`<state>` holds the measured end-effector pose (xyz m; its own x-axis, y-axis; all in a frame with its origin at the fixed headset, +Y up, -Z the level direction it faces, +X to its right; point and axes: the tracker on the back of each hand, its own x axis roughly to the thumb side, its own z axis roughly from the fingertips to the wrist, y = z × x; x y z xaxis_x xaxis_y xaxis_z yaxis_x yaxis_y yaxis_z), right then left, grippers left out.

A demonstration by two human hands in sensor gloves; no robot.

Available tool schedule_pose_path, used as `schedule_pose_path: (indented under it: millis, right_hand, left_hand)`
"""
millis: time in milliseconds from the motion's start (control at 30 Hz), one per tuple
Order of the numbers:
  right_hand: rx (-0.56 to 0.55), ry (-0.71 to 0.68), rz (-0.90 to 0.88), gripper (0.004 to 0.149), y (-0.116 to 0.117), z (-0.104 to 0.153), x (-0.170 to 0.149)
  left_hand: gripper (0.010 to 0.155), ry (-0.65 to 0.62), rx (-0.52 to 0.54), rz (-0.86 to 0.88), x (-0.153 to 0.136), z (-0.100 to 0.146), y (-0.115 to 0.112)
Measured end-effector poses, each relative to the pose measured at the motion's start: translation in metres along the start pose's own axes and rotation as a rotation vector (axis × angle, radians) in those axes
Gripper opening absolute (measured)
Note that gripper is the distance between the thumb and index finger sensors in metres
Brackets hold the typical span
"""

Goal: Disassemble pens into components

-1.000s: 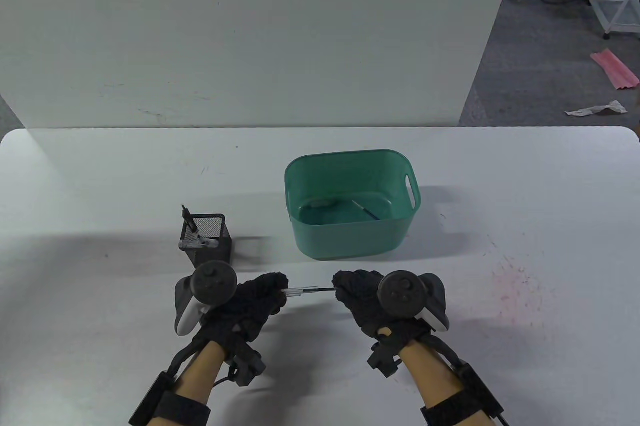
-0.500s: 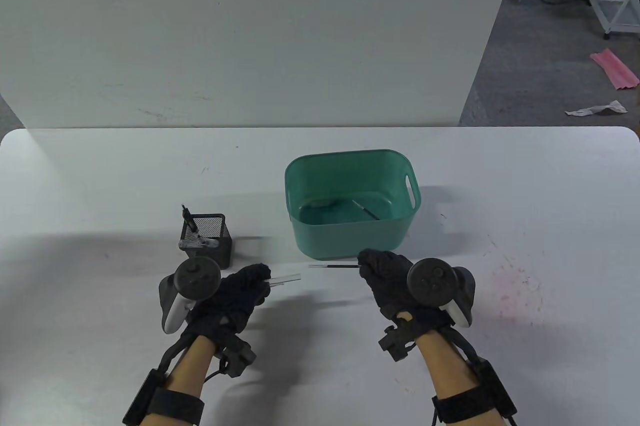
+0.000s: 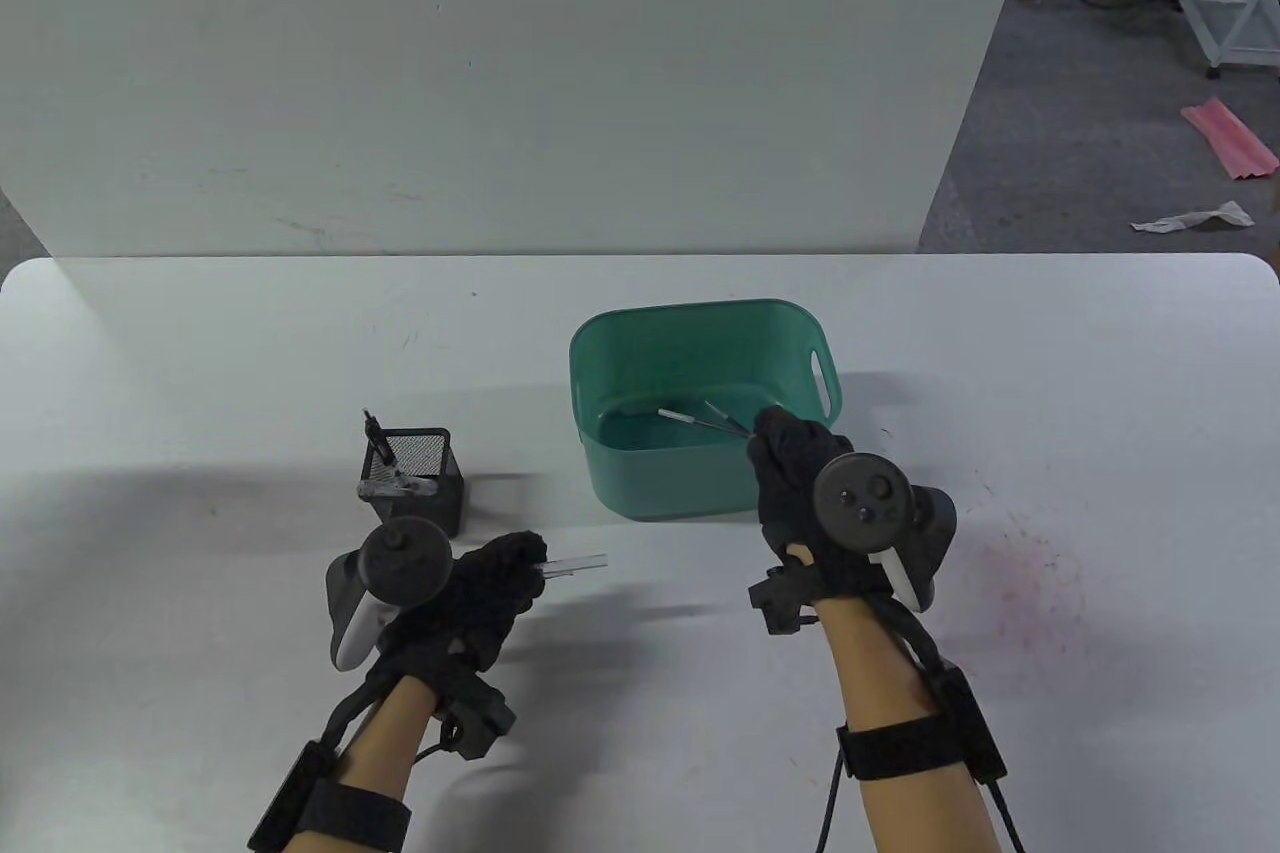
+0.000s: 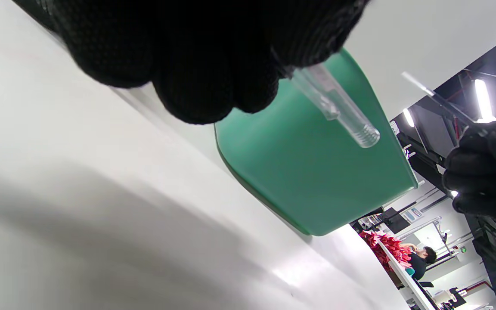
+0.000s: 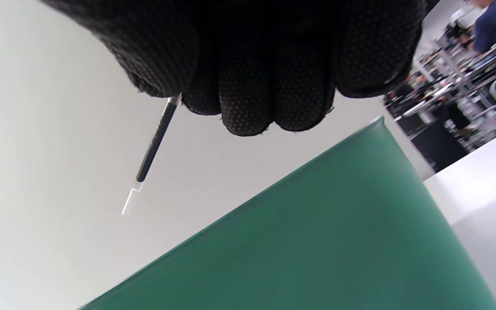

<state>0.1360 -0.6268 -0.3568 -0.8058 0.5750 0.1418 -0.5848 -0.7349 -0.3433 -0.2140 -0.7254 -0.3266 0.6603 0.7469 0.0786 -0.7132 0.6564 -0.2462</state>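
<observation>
Pens are coming apart one at a time, and I am midway through the one in hand. My right hand (image 3: 800,473) is pinching the ink refill (image 3: 700,421) by one end and holding it over the green plastic bin (image 3: 700,483); in the right wrist view the refill (image 5: 153,142) is hanging from between my fingertips, above the bin wall (image 5: 317,241). My left hand (image 3: 480,593) is gripping the clear pen barrel (image 3: 578,564) low over the desk (image 3: 200,373), its threaded open end (image 4: 362,135) pointing toward the bin.

I am judging this pen as split but not yet sorted: the refill is waiting to be dropped, and the barrel is waiting to follow. On the bin floor a thin dark part (image 3: 728,417) is already lying, with a pale blur beside it that I cannot identify. In the black mesh pen holder (image 3: 415,483), just beyond my left hand, at least one more pen (image 3: 380,438) is standing, so more work is remaining.

I am finding no brand, label or legible writing on any of these.
</observation>
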Motion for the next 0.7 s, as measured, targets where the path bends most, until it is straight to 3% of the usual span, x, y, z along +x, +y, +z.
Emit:
schedule_pose_path:
  millis: [233, 700]
  right_hand:
    - [0.001, 0.089, 0.118, 0.04, 0.005, -0.025, 0.017]
    - [0.075, 0.214, 0.358, 0.041, 0.04, -0.07, 0.033]
  left_hand:
    - [0.047, 0.007, -0.005, -0.017, 0.0, -0.001, -0.002]
    - [0.047, -0.001, -0.04, -0.024, 0.003, -0.002, -0.008]
